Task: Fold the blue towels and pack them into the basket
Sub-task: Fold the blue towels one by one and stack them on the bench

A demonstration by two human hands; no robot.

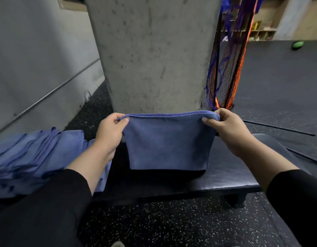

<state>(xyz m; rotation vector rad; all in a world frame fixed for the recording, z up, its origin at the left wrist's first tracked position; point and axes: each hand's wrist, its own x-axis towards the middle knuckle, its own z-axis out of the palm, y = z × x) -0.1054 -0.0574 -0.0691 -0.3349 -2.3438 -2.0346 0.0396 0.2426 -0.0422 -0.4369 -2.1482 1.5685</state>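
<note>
both hands, left (109, 132) and right (229, 131), pinch the towel's (167, 145) top corners; keep edges aligned, lower onto the tabletop (231, 175) evenly.

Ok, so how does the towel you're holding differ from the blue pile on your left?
The held towel hangs in the air, pinched at its top corners by the left hand and right hand; the pile lies on the bench, untouched. The held towel hangs smooth and flat; the pile is rumpled into many ridges. Both are the same blue cloth.
</note>
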